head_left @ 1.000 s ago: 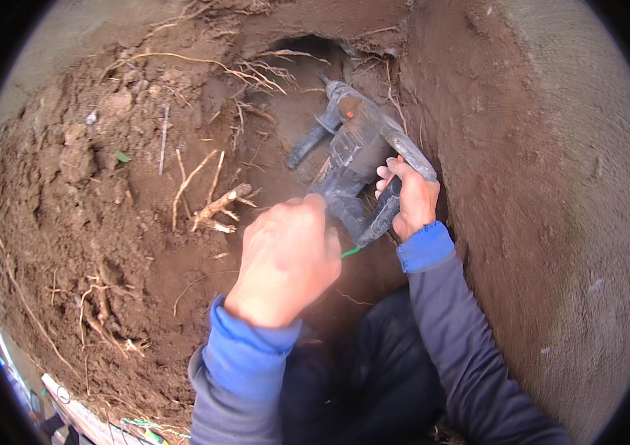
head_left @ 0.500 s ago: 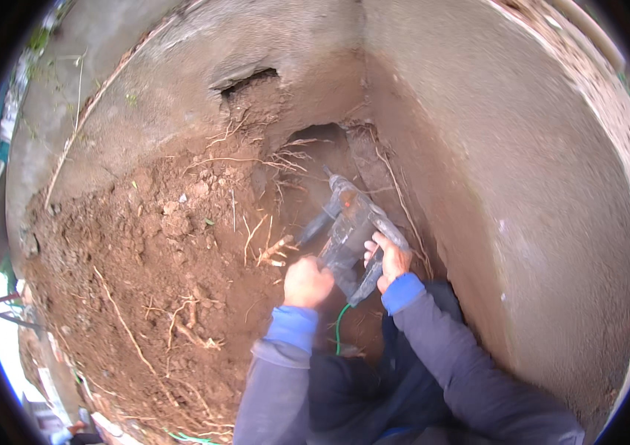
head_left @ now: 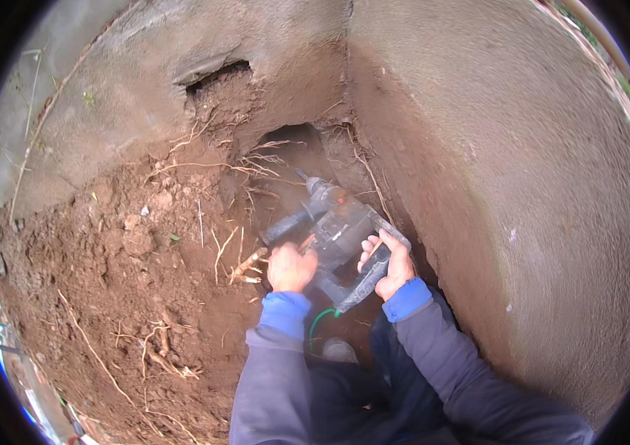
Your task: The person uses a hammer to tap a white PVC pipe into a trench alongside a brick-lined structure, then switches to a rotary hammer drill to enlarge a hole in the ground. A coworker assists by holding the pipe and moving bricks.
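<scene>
A dusty grey rotary hammer drill (head_left: 341,226) slants across the middle, its bit pointing up and left toward a hollow (head_left: 289,141) at the foot of the wall. Round its rear handle my right hand (head_left: 393,261) is closed. My left hand (head_left: 292,267) is curled beside the drill's body, just below the black side handle (head_left: 285,225); whatever is inside its fingers is hidden. From the drill's lower end runs a green cord (head_left: 316,326). Dust blurs the bit's tip, so I cannot tell whether it touches anything.
Rough concrete walls (head_left: 522,170) meet in a corner behind the drill. Loose brown soil (head_left: 107,282) slopes up on the left, with thin roots (head_left: 167,348) and a cut root stub (head_left: 248,267) sticking out. Higher up, a second gap (head_left: 219,76) opens in the wall.
The view has shifted, so the walls and soil appear further left. The drill and left hand have moved slightly left in the picture; the right hand keeps its grip on the rear handle.
</scene>
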{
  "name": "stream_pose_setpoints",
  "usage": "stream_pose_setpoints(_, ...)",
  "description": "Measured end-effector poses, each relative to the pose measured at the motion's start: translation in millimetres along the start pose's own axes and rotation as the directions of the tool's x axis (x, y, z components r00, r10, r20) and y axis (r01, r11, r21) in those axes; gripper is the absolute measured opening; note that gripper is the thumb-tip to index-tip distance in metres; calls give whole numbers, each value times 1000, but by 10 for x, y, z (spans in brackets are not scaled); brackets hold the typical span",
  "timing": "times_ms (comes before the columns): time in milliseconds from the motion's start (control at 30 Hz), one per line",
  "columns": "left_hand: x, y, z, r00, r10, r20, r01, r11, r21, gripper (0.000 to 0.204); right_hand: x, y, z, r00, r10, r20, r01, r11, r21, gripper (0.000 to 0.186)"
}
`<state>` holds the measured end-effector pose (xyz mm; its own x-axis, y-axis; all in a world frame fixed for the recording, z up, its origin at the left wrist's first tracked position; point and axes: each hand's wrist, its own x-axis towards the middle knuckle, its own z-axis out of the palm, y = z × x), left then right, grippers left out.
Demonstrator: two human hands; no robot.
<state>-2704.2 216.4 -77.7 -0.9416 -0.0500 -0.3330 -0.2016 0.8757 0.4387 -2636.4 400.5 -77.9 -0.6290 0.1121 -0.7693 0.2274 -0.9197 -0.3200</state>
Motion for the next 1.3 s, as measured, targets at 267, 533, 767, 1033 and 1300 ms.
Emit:
stream_pose_setpoints(267,566,-268,-5,925,-260,276,361,828,-430,51,197,-126,-169,996,77,-52,-70,989,130,29)
stream_pose_setpoints(533,108,-91,-23,671,-227,706,730,33,-683,54,288,-122,-314,993,30,112,-42,994,101,22)
stream_pose_setpoints(767,-3,-54,-184,818,-182,546,569,120,-814,68,63,-138,-109,970,-152,190,128,983,133,24)
stream_pose_setpoints(1033,199,-59,-444,965,-38,260,260,299,-918,37,-200,164,93,928,-245,279,142,928,344,15)
stream_pose_setpoints(1300,359,41,-545,983,6,185,173,313,-934,58,73,303,91,913,-305,273,195,910,365,16)
